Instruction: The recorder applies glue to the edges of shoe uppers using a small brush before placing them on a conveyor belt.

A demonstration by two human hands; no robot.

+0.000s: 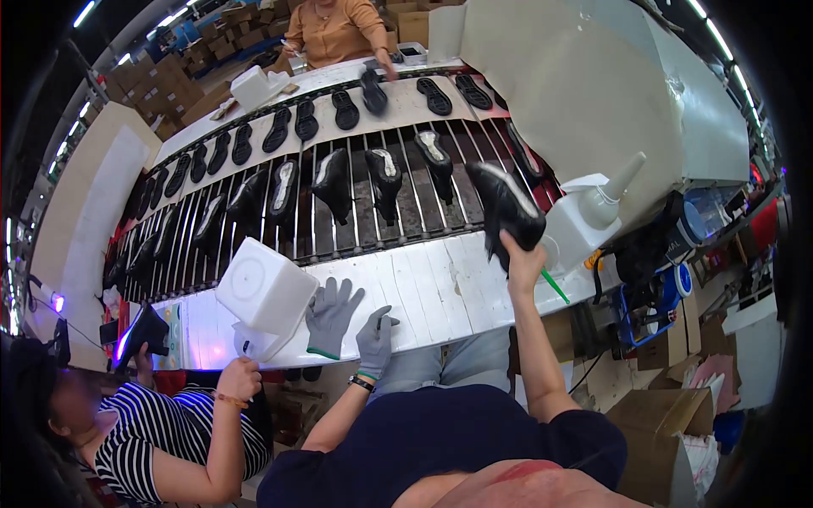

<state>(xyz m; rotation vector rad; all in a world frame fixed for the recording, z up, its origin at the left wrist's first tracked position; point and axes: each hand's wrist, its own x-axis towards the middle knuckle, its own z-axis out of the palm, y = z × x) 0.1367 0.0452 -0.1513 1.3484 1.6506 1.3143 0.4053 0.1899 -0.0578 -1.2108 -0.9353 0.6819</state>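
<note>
My right hand point(522, 264), bare, grips a black shoe upper point(512, 203) by one end, lifted over the near edge of the slatted conveyor. Its pale underside faces up. Beside that hand a thin green stick point(555, 286) slants down; whether my fingers touch it, I cannot tell. My left hand point(375, 341), in a grey glove, rests at the white ledge's front edge with its fingers apart and nothing in them. Next to it a loose grey glove point(334, 315) with a green cuff lies on the white ledge point(436, 296).
Black shoe uppers point(385, 178) line the conveyor rods point(356, 233), with black soles point(345, 110) behind. White plastic containers point(262, 286) point(583, 224) flank my place. A person in stripes point(182, 432) holds a black shoe point(146, 332) at left; another in orange point(334, 34) handles a sole opposite.
</note>
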